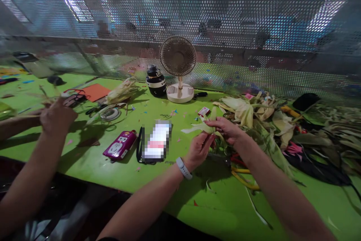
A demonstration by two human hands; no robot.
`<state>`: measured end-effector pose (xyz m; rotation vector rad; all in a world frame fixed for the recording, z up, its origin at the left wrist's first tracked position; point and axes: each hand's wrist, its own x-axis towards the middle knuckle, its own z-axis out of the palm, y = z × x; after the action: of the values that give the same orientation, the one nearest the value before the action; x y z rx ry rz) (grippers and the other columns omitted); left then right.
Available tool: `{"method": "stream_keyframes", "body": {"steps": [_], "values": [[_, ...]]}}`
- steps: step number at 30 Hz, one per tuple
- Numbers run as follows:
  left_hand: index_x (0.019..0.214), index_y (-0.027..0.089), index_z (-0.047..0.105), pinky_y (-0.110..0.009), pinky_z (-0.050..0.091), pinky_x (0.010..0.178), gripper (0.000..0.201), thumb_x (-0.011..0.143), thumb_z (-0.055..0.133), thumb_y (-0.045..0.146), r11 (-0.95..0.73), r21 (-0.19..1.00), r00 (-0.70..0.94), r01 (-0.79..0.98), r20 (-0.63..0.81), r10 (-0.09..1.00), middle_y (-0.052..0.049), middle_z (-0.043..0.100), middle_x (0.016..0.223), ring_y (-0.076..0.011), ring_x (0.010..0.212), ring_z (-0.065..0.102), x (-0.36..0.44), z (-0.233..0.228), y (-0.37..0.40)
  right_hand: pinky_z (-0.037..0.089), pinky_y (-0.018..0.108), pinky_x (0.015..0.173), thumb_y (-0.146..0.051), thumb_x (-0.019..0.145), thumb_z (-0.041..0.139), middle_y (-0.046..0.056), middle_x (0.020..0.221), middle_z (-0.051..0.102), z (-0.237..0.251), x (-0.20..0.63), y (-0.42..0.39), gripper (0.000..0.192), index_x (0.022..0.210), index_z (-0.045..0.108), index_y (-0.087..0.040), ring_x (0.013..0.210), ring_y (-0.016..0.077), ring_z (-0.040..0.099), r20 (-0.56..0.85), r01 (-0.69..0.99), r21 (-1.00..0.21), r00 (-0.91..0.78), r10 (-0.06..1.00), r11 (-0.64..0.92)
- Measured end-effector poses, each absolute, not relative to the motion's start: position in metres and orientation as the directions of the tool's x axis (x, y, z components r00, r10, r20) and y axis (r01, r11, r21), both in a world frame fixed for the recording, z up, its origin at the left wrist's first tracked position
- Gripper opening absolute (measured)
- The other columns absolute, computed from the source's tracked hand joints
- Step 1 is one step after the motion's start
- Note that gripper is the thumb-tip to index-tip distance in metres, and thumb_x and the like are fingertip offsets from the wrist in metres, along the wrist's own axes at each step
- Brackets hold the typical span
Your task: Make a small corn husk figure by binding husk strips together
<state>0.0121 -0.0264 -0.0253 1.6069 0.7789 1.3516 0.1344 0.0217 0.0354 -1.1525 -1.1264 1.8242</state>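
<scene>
Pale green corn husk strips (209, 125) are pinched between my two hands above the green table. My left hand (199, 149), with a light wristband, closes on their lower part. From the right, my right hand (227, 130) grips the upper part, thumb and fingers together. Several strip ends fan out to the left and upward. Beneath the hands, yellow-handled scissors (245, 179) lie partly hidden by my right forearm. A small red-and-white box (204, 111) sits just behind the husk. To the right spreads a heap of dried corn husks (239, 111).
A phone (158, 141) and a purple device (120, 145) lie left of my hands. Behind them stand a fan (180, 92) and a dark bottle (156, 83), before a perforated metal screen (239, 45). At left, a co-worker's hands (56, 115) work beside orange paper (96, 92).
</scene>
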Motion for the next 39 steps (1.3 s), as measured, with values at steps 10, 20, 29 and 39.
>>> {"method": "stream_keyframes", "body": {"steps": [10,20,29,39], "values": [[0.074,0.02,0.05,-0.03,0.044,0.062,0.032,0.093,0.037,0.042,-0.391,0.917,0.244,-0.081,0.398,0.884,-0.003,0.059,0.066,-0.014,0.059,0.053,0.014,-0.022,-0.029,0.045,0.021,0.045,-0.023,0.062,0.075,-0.001,0.057,0.063,0.033,0.132,0.021,0.02,0.073,0.061,-0.014,0.046,0.0109,0.056,-0.319,-0.196,-0.889,-0.382,0.867,-0.414],[0.08,0.02,0.05,-0.029,0.044,0.063,0.025,0.094,0.038,0.037,-0.395,0.915,0.248,-0.078,0.402,0.881,-0.003,0.06,0.071,-0.0136,0.063,0.053,0.012,-0.02,-0.028,0.033,0.024,0.042,-0.072,0.075,0.05,0.003,0.052,0.056,0.047,0.157,0.029,0.059,0.06,0.06,-0.016,0.045,0.011,0.047,-0.313,0.196,-0.944,-0.273,0.91,-0.266],[0.085,0.021,0.047,-0.027,0.043,0.056,0.022,0.093,0.04,0.04,-0.396,0.915,0.101,-0.078,0.402,0.91,-0.001,0.057,0.067,-0.0122,0.056,0.051,0.014,-0.025,-0.019,0.029,0.022,0.046,-0.045,0.078,0.062,-0.004,0.056,0.048,0.067,0.161,0.002,0.029,0.072,0.057,-0.017,0.05,0.0085,0.041,-0.026,0.422,-0.887,-0.448,0.894,0.186],[0.093,0.018,0.056,-0.03,0.047,0.068,0.022,0.092,0.041,0.034,-0.544,0.838,0.058,0.039,0.542,0.838,-0.004,0.059,0.077,-0.0158,0.071,0.055,0.013,-0.036,-0.013,0.034,0.024,0.054,-0.041,0.078,0.064,-0.003,0.066,0.051,0.067,0.139,-0.008,0.041,0.112,0.06,-0.02,0.056,0.0106,0.044,0.276,0.548,-0.696,-0.393,0.877,0.464]]}}
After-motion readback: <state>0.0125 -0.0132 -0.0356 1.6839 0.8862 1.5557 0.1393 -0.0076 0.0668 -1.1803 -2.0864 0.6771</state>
